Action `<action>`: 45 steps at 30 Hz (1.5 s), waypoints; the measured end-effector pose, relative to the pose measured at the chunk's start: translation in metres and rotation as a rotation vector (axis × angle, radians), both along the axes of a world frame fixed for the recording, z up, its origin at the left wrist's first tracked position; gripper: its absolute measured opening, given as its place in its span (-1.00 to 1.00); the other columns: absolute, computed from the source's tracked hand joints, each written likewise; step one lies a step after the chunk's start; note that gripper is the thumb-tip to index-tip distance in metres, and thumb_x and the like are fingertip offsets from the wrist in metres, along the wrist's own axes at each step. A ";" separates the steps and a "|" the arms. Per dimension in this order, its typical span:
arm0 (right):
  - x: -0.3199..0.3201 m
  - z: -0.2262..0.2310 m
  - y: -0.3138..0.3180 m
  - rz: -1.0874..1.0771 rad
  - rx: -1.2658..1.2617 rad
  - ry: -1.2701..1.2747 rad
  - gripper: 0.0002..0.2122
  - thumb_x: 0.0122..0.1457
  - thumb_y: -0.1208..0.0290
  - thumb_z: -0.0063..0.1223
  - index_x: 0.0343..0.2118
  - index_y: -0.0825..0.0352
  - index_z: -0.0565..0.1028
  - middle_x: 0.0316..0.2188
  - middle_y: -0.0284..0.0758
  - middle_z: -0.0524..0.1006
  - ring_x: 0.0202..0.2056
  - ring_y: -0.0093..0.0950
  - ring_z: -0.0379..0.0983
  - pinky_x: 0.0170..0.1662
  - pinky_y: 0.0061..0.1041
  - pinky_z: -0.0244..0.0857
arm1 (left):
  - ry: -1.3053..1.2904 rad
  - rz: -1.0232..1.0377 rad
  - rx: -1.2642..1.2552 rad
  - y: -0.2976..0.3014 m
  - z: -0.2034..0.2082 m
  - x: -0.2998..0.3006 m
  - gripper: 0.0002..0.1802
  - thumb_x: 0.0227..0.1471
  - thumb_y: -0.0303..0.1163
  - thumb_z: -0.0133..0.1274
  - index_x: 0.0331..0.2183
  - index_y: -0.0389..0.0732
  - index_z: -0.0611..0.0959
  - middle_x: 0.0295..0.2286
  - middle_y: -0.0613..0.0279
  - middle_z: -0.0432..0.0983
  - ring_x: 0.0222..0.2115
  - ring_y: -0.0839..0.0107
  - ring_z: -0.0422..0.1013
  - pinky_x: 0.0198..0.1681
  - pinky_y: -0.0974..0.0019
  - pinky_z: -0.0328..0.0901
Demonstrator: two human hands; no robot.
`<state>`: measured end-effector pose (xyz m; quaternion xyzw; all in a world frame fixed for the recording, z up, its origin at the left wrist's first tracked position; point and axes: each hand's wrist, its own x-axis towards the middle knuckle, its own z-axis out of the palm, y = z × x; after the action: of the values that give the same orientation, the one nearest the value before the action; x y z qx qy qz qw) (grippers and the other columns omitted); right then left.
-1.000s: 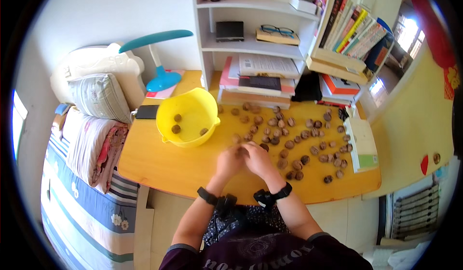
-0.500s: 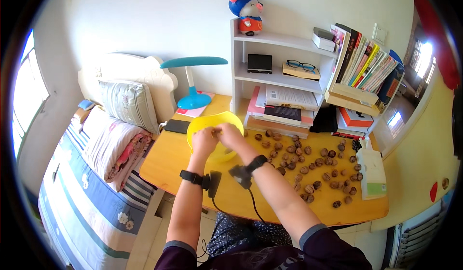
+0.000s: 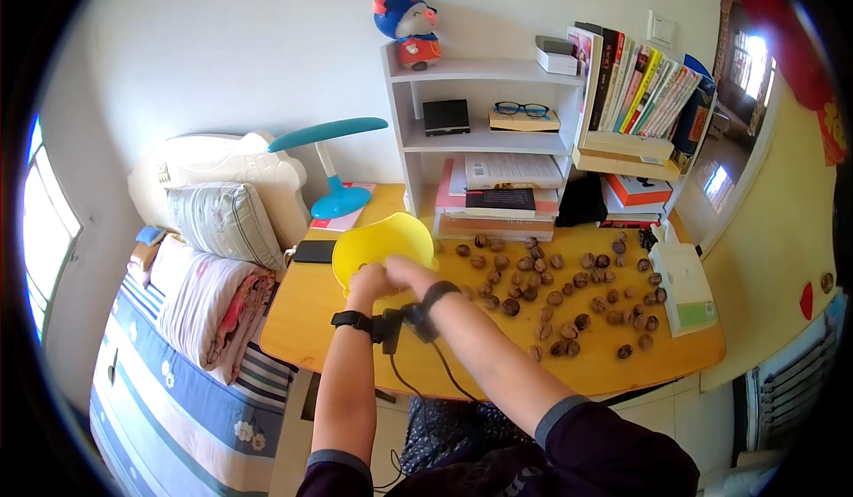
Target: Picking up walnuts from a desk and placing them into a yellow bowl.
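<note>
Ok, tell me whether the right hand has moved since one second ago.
Yes, the right hand has moved left relative to the white bookshelf, to the near side of the yellow basin.

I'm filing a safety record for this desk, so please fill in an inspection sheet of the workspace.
Surface: yellow desk, rounded front corners
Work items: yellow basin; walnuts loose to its right
Clutter: blue lamp, flat black object, white box
Hands: left hand and right hand close together at the basin's near side; anything held is hidden
Cables: black cords hang from the wrist devices
Surroundings: bed to the left, bookshelf behind
</note>
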<state>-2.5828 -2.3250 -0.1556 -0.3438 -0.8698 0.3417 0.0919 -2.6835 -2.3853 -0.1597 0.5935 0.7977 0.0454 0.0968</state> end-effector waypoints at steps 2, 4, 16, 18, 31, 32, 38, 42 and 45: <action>0.013 -0.018 0.022 -0.167 -0.117 0.138 -0.77 -0.06 0.49 -0.03 -0.31 0.44 0.52 -0.28 -0.02 0.51 -0.29 -0.13 0.48 -0.26 -0.30 0.33 | -0.002 -0.064 -0.010 0.019 0.008 0.022 -0.43 -0.40 0.00 0.25 -0.33 -0.19 0.63 -0.32 0.03 0.53 -0.26 0.13 0.45 -0.19 0.19 0.33; 0.029 -0.027 0.034 -0.275 -0.229 0.343 -0.80 -0.09 0.51 -0.02 -0.37 0.42 0.54 -0.31 -0.02 0.51 -0.28 -0.12 0.47 -0.26 -0.28 0.33 | -0.011 -0.109 -0.028 0.030 0.015 0.040 -0.44 -0.40 -0.02 0.26 -0.33 -0.18 0.63 -0.31 0.03 0.53 -0.26 0.12 0.45 -0.19 0.19 0.33; 0.161 0.055 0.029 -0.341 0.375 0.386 -0.83 -0.06 0.46 0.01 -0.38 0.32 0.56 -0.39 -0.12 0.53 -0.32 -0.21 0.48 -0.24 -0.37 0.34 | -0.550 -0.266 0.755 -0.022 0.015 0.127 -0.69 -0.19 -0.51 0.09 -0.26 -0.26 0.59 -0.48 0.18 0.56 -0.58 0.40 0.46 -0.44 0.38 0.34; 0.178 0.016 0.031 -0.225 0.304 0.126 -0.79 -0.07 0.50 -0.01 -0.33 0.33 0.54 -0.36 -0.10 0.52 -0.29 -0.18 0.46 -0.21 -0.33 0.33 | -0.559 -0.275 0.566 -0.026 0.002 0.157 -0.55 -0.21 -0.47 0.12 -0.15 -0.23 0.52 -0.36 0.13 0.52 -0.45 0.28 0.47 -0.35 0.30 0.35; 0.171 -0.013 -0.001 0.093 0.484 -0.281 -0.79 -0.19 0.65 -0.06 -0.41 0.40 0.48 -0.36 -0.16 0.50 -0.18 -0.18 0.34 -0.08 -0.27 0.20 | -0.424 0.009 0.444 -0.002 -0.065 0.161 -0.59 -0.15 -0.29 0.07 -0.17 -0.15 0.50 -0.45 0.00 0.52 -0.40 0.04 0.45 -0.34 0.10 0.32; 0.173 -0.013 -0.002 0.107 0.489 -0.274 -0.79 -0.19 0.65 -0.06 -0.41 0.40 0.48 -0.36 -0.16 0.50 -0.18 -0.18 0.34 -0.08 -0.27 0.20 | -0.417 0.023 0.449 -0.003 -0.067 0.163 -0.59 -0.15 -0.29 0.07 -0.17 -0.15 0.50 -0.45 0.00 0.52 -0.40 0.04 0.45 -0.34 0.10 0.32; 0.175 0.045 -0.007 0.114 0.554 0.050 -0.85 -0.10 0.54 -0.01 -0.41 0.29 0.51 -0.43 -0.16 0.48 -0.30 -0.17 0.41 -0.25 -0.27 0.27 | -0.640 -0.003 0.747 -0.021 -0.016 0.154 -0.61 -0.17 -0.49 0.07 -0.18 -0.18 0.53 -0.34 0.13 0.54 -0.44 0.34 0.50 -0.35 0.35 0.35; 0.146 0.097 -0.018 0.032 0.534 0.379 -0.85 -0.10 0.48 0.04 -0.40 0.32 0.48 -0.46 -0.16 0.46 -0.35 -0.16 0.41 -0.30 -0.29 0.28 | -0.795 -0.058 0.929 -0.017 0.049 0.119 -0.61 -0.14 -0.56 0.04 -0.15 -0.21 0.54 -0.33 0.13 0.54 -0.42 0.44 0.50 -0.37 0.44 0.34; 0.112 0.096 -0.015 -0.052 0.574 0.498 -0.82 -0.10 0.44 0.07 -0.38 0.33 0.47 -0.46 -0.15 0.46 -0.33 -0.17 0.40 -0.30 -0.29 0.28 | -0.932 -0.070 0.981 -0.007 0.060 0.085 -0.66 -0.15 -0.55 0.05 -0.21 -0.25 0.58 -0.42 0.06 0.56 -0.41 0.34 0.51 -0.36 0.40 0.34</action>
<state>-2.4712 -2.3395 -0.0592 -0.2324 -0.8721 0.1546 0.4018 -2.5981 -2.3920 -0.0997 0.5126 0.5402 0.6500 0.1514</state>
